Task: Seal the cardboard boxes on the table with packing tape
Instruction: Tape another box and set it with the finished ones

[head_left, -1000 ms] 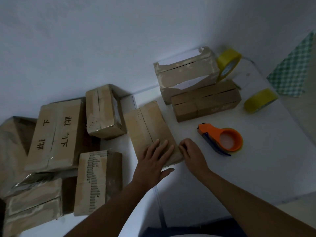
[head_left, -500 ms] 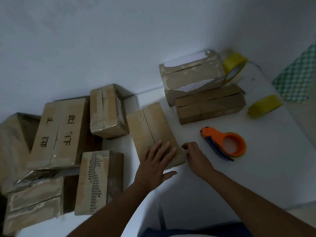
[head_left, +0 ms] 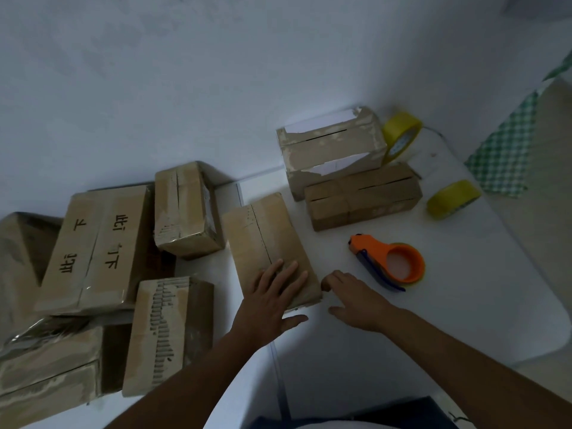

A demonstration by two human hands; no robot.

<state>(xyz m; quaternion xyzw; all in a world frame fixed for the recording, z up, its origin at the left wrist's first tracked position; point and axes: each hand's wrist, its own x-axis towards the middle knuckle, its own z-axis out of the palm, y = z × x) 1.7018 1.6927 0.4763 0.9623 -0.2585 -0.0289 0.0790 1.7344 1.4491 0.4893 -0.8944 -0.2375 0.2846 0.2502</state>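
Note:
A flat cardboard box (head_left: 263, 233) with a seam down its top lies in the middle of the white table (head_left: 479, 305). My left hand (head_left: 272, 301) presses flat on its near end, fingers straight. Just right of the box's near corner, my right hand (head_left: 356, 301) hovers low over the table with fingers loosely bent, holding nothing. An orange tape dispenser (head_left: 390, 261) lies on the table just beyond my right hand. Two yellow tape rolls sit at the far right: one (head_left: 400, 136) leans upright behind a box, the other (head_left: 452, 198) lies by the table edge.
Two boxes (head_left: 334, 150) (head_left: 362, 196) stand at the back right against the wall. Several more boxes (head_left: 96, 249) (head_left: 185, 209) (head_left: 167, 332) crowd the left side. A green checked cloth (head_left: 504, 150) hangs beyond the right table edge.
My right hand has drawn back from the box's near corner toward the right. The left hand stays pressed on the box.

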